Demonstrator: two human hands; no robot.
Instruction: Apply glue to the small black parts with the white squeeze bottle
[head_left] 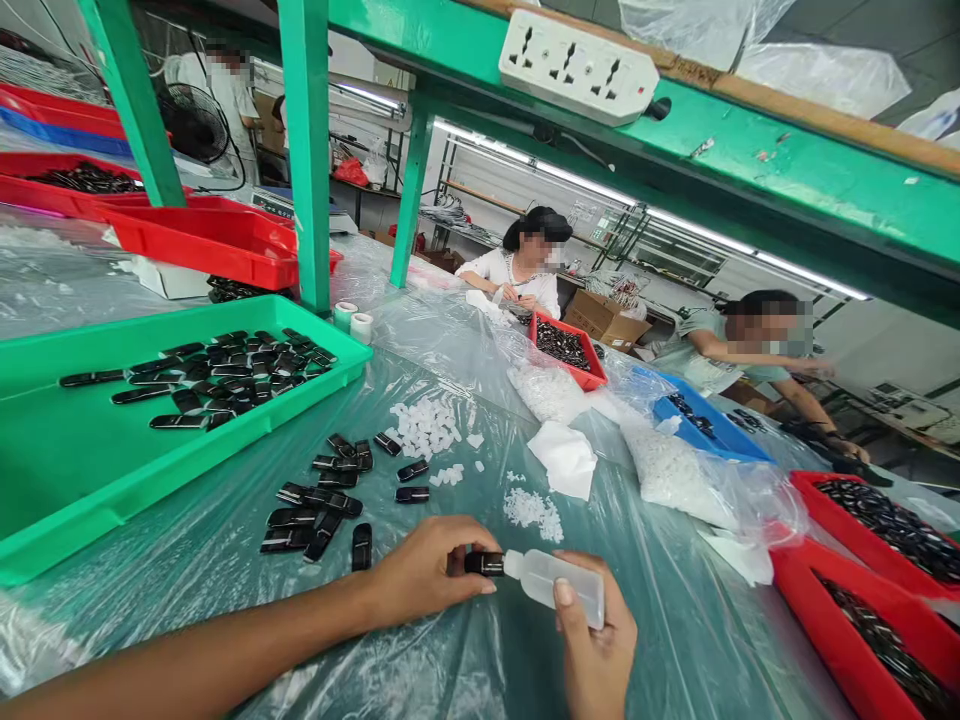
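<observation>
Between the thumb and fingers of my left hand (424, 572) is a small black plastic part (484, 564). My right hand (600, 640) grips a translucent squeeze bottle (559, 582), tilted so that its nozzle meets or nearly meets the right end of the black part; exact contact I cannot tell. Beyond my left hand lies a loose group of similar black parts (319, 505). Two small heaps of white pieces rest on the plastic-covered table: a larger-grained heap (424, 428) and a finer one (532, 512) just past the bottle.
A green tray (67, 470) with many black parts stands at left. Red trays (847, 610) of dark parts line the right edge. Bags of white pieces (667, 470) lie mid-table. A green post (306, 150) and a beam with a power strip (577, 65) rise ahead. Co-workers sit across.
</observation>
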